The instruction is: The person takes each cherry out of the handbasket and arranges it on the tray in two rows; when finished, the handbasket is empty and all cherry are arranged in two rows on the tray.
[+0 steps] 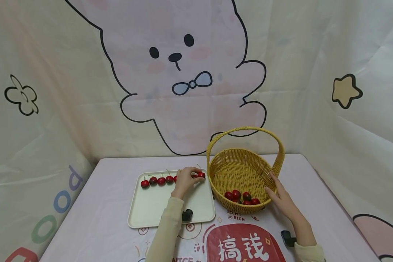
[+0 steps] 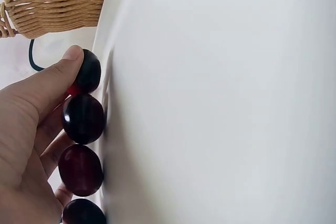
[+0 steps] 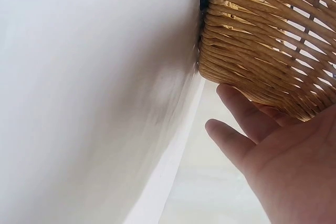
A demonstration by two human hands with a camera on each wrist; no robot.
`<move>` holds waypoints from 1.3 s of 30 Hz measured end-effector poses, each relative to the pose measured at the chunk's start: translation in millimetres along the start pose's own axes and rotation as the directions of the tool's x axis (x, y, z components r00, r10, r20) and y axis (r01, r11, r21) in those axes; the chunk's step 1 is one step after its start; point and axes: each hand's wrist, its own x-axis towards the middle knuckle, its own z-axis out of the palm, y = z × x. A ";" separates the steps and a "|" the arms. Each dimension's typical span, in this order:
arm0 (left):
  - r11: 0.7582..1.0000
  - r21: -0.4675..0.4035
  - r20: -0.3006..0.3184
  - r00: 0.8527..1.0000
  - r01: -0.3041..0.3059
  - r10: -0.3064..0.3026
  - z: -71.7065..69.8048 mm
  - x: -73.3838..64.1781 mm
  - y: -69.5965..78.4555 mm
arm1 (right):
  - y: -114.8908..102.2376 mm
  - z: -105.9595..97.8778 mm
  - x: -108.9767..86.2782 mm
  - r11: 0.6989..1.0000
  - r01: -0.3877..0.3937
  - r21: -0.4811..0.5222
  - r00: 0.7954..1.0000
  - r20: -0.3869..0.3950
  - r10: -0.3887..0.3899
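My left hand (image 1: 184, 181) reaches over a cream tray (image 1: 150, 207) and pinches a dark red cherry (image 2: 90, 72) at the right end of a row along the tray's far edge. More cherries (image 1: 161, 181) line up to its left, some with stems upright; the hand hides the middle of the row. To the right stands a yellow wicker basket (image 1: 237, 171) with a tall handle. Several cherries (image 1: 236, 194) lie in its near side. My right hand (image 1: 285, 202) holds the basket's right rim, thumb over the edge, other fingers (image 3: 231, 142) along the outer wall.
Tray and basket stand side by side on a table (image 1: 111, 189) with a printed white cloth and a red patch (image 1: 245, 243) at the front. A curtain with a cartoon bear (image 1: 186, 109) hangs behind. Small black devices (image 1: 287, 238) sit at both wrists.
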 end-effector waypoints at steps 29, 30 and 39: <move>0.998 0.060 -0.018 1.000 0.006 -0.005 4.2 -6.0 -2.7 | 1.2 -0.3 -0.3 1.000 0.024 -0.002 1.000 -0.006 -0.024; 0.998 0.057 -0.018 1.000 0.002 -0.001 3.6 -6.4 -2.6 | 1.2 -0.3 -0.4 1.000 0.024 -0.002 1.000 -0.007 -0.024; 0.999 0.040 -0.008 1.000 -0.017 0.017 0.4 -7.3 -0.6 | 0.8 0.1 0.1 1.000 0.007 0.000 1.000 -0.001 -0.007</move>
